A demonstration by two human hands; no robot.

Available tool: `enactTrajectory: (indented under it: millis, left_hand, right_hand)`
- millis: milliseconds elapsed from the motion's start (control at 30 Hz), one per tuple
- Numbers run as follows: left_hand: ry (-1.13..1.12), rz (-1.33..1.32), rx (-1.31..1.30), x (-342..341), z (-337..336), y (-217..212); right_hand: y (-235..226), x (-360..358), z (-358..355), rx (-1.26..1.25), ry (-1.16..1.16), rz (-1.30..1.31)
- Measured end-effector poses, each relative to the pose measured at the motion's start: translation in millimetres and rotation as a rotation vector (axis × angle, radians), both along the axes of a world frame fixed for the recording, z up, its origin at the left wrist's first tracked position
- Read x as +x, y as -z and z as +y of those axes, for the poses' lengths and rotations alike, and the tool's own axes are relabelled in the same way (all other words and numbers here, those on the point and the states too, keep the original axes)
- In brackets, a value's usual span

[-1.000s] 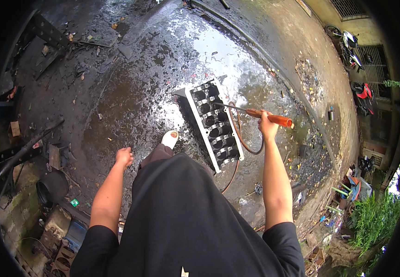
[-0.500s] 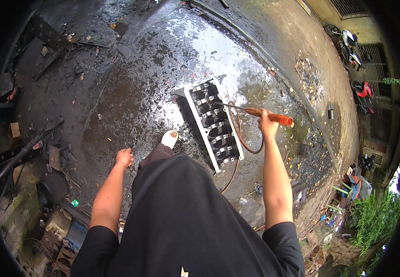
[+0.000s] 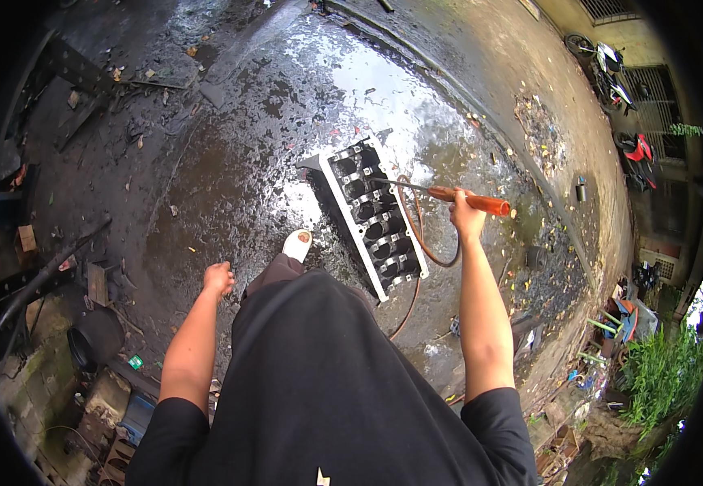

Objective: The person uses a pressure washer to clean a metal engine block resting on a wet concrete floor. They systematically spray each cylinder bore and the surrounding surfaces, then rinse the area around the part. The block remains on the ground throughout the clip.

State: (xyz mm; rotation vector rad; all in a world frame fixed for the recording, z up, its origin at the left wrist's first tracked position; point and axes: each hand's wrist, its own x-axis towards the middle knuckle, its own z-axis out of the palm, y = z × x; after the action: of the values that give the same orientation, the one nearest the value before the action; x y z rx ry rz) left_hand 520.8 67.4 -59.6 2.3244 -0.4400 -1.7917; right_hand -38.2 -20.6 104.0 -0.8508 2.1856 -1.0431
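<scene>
Engine block (image 3: 376,220), long axis slanting away leftward, lies left of the nearer right hand (image 3: 466,219) gripping an orange spray wand (image 3: 491,205); left hand (image 3: 219,279) curled, seemingly empty.

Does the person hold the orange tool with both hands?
No, only the right hand grips the orange tool, while the left hand is well apart from it.

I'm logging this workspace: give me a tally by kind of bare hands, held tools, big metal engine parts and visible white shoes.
Bare hands, left hand and right hand: 2
Orange-handled tool: 1
Metal engine part: 1
White shoe: 1
Total: 5
</scene>
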Motion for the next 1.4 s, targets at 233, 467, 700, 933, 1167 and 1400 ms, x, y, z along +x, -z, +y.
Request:
enactTrajectory:
  millis: [233,467,700,933,1167,1400]
  left_hand:
    - [-0.010,0.016,-0.003,0,-2,1]
    - [-0.002,0.006,0.002,-3,-1,1]
    - [-0.008,0.016,-0.001,-4,-2,-1]
    - [0.014,0.011,-0.008,-2,-5,-1]
    - [0.021,-0.007,-0.009,-1,-10,0]
    - [0.032,0.023,-0.019,2,-16,3]
  right_hand:
    - [-3,1,1,0.020,0.009,-0.006]
    - [-1,4,0,-0.004,0.016,-0.017]
    - [6,0,1,-0.031,0.003,-0.013]
    - [4,5,3,-0.014,-0.006,0.041]
    - [-6,10,10,0.035,-0.014,0.032]
    - [-76,-3,30,0.064,-0.063,-0.044]
